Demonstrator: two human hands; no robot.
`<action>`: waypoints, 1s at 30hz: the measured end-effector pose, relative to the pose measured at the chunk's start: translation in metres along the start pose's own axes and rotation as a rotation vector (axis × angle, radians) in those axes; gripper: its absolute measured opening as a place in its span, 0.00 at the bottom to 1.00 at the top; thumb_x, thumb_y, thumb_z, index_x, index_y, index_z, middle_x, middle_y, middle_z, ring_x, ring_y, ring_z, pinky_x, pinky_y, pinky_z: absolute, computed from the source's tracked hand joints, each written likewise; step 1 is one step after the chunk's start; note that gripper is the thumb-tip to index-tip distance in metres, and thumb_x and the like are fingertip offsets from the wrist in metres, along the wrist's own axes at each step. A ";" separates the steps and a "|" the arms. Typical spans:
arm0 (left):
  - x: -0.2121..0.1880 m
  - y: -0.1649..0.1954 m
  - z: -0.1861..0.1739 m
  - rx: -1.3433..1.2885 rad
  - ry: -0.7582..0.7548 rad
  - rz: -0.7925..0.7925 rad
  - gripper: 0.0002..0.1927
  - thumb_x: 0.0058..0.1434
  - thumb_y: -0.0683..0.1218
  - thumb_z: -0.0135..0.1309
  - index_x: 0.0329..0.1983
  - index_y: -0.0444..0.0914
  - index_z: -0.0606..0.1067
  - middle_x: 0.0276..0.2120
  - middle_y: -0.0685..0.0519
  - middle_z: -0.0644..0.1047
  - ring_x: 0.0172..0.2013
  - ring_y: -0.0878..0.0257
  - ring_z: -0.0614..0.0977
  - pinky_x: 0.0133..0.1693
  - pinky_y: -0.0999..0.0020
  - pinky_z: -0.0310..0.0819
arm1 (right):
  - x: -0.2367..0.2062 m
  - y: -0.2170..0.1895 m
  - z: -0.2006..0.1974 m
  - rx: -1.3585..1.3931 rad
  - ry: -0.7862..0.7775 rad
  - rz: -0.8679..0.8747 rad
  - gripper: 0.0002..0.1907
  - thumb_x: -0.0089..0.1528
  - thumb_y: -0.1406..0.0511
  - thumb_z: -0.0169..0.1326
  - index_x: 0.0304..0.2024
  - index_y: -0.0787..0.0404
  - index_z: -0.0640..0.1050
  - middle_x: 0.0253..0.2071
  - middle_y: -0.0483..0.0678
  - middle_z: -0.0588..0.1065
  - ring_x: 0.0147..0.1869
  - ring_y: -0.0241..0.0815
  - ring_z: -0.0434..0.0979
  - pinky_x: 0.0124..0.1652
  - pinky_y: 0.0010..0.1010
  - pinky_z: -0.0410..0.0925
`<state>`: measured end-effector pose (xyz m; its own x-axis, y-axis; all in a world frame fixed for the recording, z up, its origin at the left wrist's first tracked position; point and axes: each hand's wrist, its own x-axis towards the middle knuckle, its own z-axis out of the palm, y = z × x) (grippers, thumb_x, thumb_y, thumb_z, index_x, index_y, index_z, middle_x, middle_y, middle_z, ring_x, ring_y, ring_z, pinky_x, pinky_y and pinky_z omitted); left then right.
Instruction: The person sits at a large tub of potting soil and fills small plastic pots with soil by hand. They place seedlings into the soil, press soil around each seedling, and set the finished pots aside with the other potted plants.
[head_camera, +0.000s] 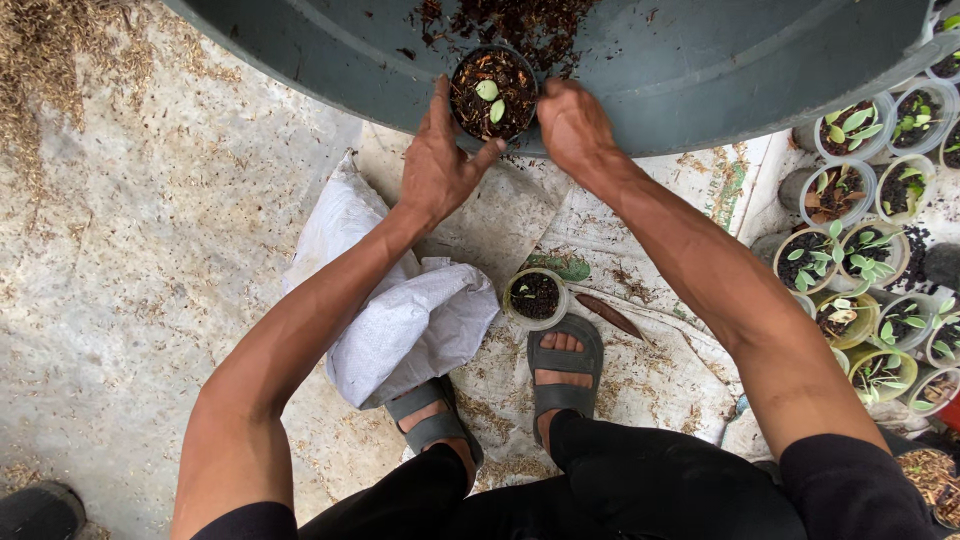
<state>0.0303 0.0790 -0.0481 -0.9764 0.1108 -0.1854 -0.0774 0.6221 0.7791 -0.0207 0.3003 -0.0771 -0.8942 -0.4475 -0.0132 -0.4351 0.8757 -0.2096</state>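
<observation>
A small cup (492, 93) of dark potting mix with a pale green seedling is held between both hands over the rim of a big grey tub (700, 60). My left hand (437, 160) cups its left side, thumb and fingers against the wall. My right hand (572, 125) presses against its right side. Loose dark mix lies in the tub behind the cup.
A clear cup of dark mix (535, 297) stands on the ground by my sandalled right foot (563, 365). White woven sacks (400, 310) lie under my left arm. Several potted seedlings (865, 250) crowd the right side. Dry chaff covers the concrete at top left (40, 70).
</observation>
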 end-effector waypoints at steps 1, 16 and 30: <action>0.000 -0.002 0.002 -0.009 0.024 0.004 0.54 0.61 0.55 0.65 0.74 0.26 0.45 0.48 0.31 0.75 0.33 0.47 0.86 0.38 0.54 0.83 | 0.003 0.003 -0.003 0.065 -0.055 0.076 0.11 0.51 0.83 0.47 0.27 0.73 0.80 0.54 0.75 0.74 0.46 0.57 0.81 0.32 0.33 0.79; 0.014 -0.004 -0.005 -0.127 -0.008 -0.098 0.31 0.75 0.56 0.42 0.74 0.35 0.57 0.26 0.48 0.82 0.25 0.58 0.86 0.30 0.57 0.82 | 0.039 0.002 -0.053 0.649 0.240 -0.015 0.13 0.64 0.80 0.52 0.44 0.63 0.84 0.42 0.52 0.83 0.43 0.38 0.84 0.44 0.30 0.79; 0.031 0.000 -0.017 -0.494 -0.036 -0.219 0.26 0.74 0.50 0.44 0.72 0.34 0.61 0.26 0.47 0.83 0.24 0.63 0.86 0.26 0.69 0.86 | 0.033 -0.004 -0.066 1.172 -0.143 0.291 0.35 0.72 0.47 0.24 0.78 0.55 0.48 0.78 0.60 0.48 0.81 0.58 0.46 0.70 0.55 0.51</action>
<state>-0.0034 0.0693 -0.0439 -0.9197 0.0514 -0.3892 -0.3729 0.1959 0.9070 -0.0554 0.2941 -0.0126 -0.8907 -0.3421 -0.2994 0.2055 0.2844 -0.9364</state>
